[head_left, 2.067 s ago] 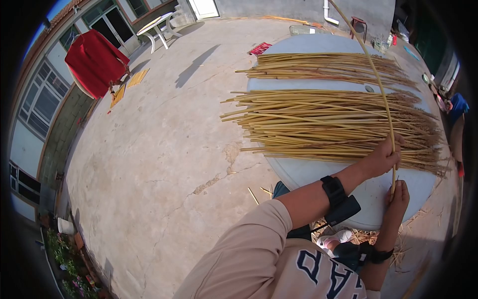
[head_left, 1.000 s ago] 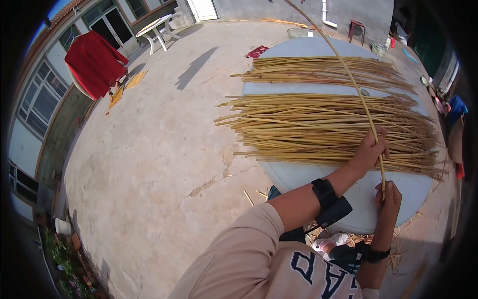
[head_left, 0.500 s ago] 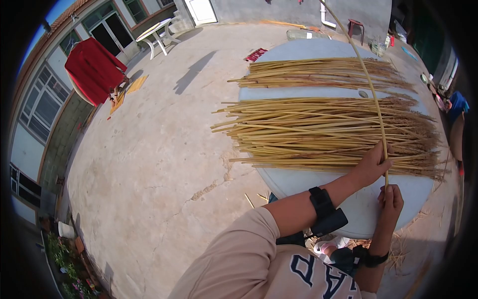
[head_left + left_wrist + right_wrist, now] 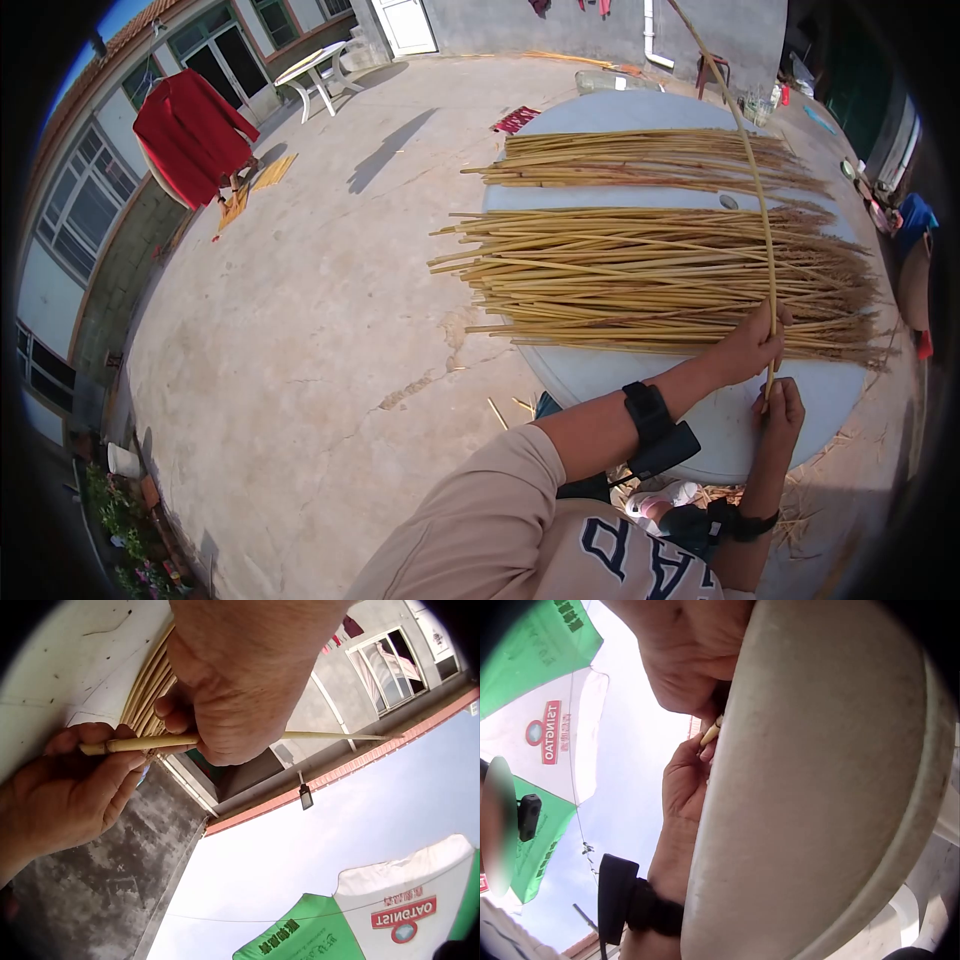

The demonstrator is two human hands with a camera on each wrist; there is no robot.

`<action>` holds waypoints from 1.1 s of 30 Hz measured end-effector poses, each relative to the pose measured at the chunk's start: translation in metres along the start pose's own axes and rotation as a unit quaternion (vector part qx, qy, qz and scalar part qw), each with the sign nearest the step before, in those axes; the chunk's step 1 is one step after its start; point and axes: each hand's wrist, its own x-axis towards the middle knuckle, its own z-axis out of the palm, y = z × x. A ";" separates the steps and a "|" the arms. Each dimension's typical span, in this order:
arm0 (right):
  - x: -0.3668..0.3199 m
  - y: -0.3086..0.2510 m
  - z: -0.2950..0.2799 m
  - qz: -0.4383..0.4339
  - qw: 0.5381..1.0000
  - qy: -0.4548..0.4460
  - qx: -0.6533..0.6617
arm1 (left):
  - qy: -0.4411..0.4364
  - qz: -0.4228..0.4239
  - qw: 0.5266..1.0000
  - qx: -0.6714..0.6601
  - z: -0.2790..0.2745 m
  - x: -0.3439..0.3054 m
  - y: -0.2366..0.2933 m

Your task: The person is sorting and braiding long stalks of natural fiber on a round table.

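A long, dry yellow stalk [image 4: 760, 190] stands raised in front of me, slanting up past the top edge of the head view. My left hand [image 4: 748, 345] grips it a little above its lower end. Just below, the right hand [image 4: 783, 412] pinches that end between thumb and fingers. In the left wrist view, the cut end of the stalk [image 4: 154, 742] lies across the right fingers, and the left hand [image 4: 232, 690] wraps it farther along. Beyond my hands lies a wide layer of similar stalks [image 4: 600, 270], brown feathery tips to the right.
A second, thinner row of stalks [image 4: 640, 160] lies farther back on the round pale table [image 4: 690, 425]. Between the rows sits a small grey oval object [image 4: 728, 202]. Straw scraps [image 4: 795, 520] litter the ground by the table. A white table [image 4: 315, 75] stands far left.
The stalk's top swung left, then back right. My left hand opened somewhat higher on the stalk, then slid down close to the right hand, which kept its pinch.
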 end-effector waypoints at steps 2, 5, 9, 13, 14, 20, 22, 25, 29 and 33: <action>-0.002 -0.003 0.001 -0.002 1.000 -0.010 0.015 | -0.014 0.008 1.000 -0.001 0.000 -0.001 0.000; -0.005 -0.011 0.003 0.011 1.000 -0.014 0.011 | -0.020 0.036 0.999 -0.025 0.002 0.000 -0.006; 0.000 -0.004 -0.001 0.005 0.999 -0.028 0.044 | -0.030 -0.003 0.999 -0.028 -0.001 0.000 0.005; -0.004 -0.013 0.006 -0.003 1.000 -0.015 0.013 | 0.002 0.014 0.999 -0.029 -0.003 -0.002 0.002; -0.004 -0.014 0.007 -0.006 1.000 -0.021 0.010 | -0.003 0.004 0.999 -0.032 -0.004 -0.002 0.006; -0.007 -0.013 0.011 -0.072 0.996 -0.034 -0.039 | 0.022 -0.021 0.998 -0.059 -0.005 -0.003 0.007; -0.008 -0.011 0.010 -0.069 0.996 -0.038 -0.042 | 0.023 -0.026 0.997 -0.067 -0.004 -0.002 0.004; -0.006 -0.008 0.005 -0.069 0.995 -0.045 -0.063 | 0.014 -0.033 0.997 -0.071 -0.005 -0.002 0.005; -0.007 -0.009 0.004 -0.052 0.995 -0.063 -0.058 | -0.021 -0.024 0.997 -0.070 -0.006 -0.001 -0.002; -0.008 -0.011 0.005 -0.054 0.995 -0.069 -0.054 | -0.017 -0.017 0.997 -0.075 -0.004 0.001 -0.007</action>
